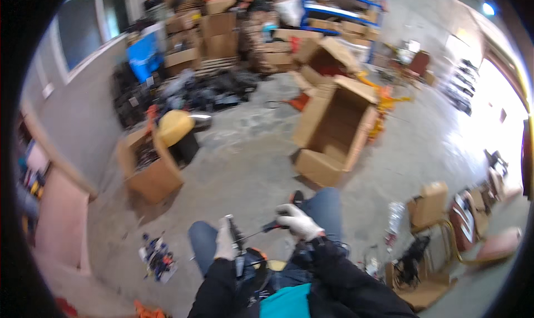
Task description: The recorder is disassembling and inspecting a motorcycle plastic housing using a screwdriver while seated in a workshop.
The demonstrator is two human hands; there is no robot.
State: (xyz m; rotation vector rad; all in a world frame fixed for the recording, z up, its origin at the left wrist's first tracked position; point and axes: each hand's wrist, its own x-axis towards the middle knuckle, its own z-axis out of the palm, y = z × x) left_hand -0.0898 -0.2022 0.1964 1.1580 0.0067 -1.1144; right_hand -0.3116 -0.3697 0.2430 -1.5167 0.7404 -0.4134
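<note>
My right hand (300, 222), in a white glove, is closed round a screwdriver (271, 227) with a dark handle. Its thin shaft points left, the tip close to a dark, elongated part (236, 232) over my lap. That part sits in my left hand (225, 241), also gloved in white and closed on it; blur hides what kind of thing it is. A dark cable-like strand (260, 270) hangs below the part, between my knees.
An open cardboard box (345, 123) stands tilted ahead. Another carton (153, 176) with dark bits stands left, beside a yellow-topped black bin (177, 130). Small scraps (158, 257) lie on the floor at left. A chair (453, 240) stands right. Another person (255, 34) stands far back.
</note>
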